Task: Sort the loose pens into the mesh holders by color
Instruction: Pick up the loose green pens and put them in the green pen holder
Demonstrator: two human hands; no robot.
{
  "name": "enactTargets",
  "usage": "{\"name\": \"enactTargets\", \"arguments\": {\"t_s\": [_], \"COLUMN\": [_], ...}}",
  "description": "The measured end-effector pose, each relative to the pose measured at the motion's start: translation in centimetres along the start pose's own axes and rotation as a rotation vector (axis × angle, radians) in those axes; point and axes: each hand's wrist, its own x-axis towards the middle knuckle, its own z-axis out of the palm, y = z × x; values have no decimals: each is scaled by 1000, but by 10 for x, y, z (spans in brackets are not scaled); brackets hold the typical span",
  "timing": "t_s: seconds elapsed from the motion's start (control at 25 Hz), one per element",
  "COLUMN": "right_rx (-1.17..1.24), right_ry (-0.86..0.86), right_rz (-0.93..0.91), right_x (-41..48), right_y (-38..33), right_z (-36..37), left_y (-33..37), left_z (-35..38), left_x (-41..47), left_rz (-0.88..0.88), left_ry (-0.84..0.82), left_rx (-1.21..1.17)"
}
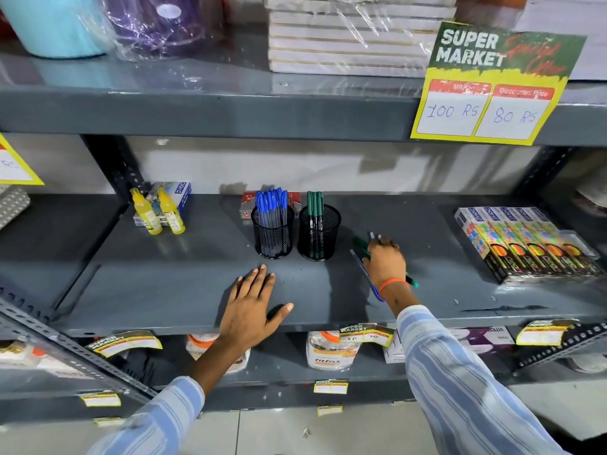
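Two mesh holders (272, 236) on the shelf (164, 284): left full of blue pens (272, 200), right holder (318, 236) with three green pens (314, 201). Loose pens (363, 257) lying under the right hand (386, 261), grip unclear. Left hand (251, 310) flat, fingers spread. Sign (496, 83) reading "SUPER MARKET", "100 RS", "80 RS".

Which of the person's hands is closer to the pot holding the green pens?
Right. The right hand lies over loose pens just right of the green-pen holder; the left hand rests flat, forward and left.
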Motion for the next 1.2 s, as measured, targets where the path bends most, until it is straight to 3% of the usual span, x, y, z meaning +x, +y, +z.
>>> {"name": "enactTargets", "arguments": {"t_s": [0.4, 0.6, 0.84, 0.96, 1.2], "right_rx": [52, 243, 723, 914, 1001], "right_ry": [44, 174, 608, 606, 611], "right_rz": [49, 16, -126, -97, -67], "right_x": [4, 10, 24, 28, 36], "right_y": [-9, -39, -79, -83, -82], "right_z": [-9, -56, -103, -100, -87], "left_y": [-2, -2, -1, -1, 0], "left_z": [1, 2, -2, -2, -4], "left_x": [-2, -1, -1, -2, -2], "left_rz": [103, 107, 124, 130, 110], "left_ry": [-128, -124, -88, -89, -109], "left_rx": [128, 122, 63, 56, 68]}}
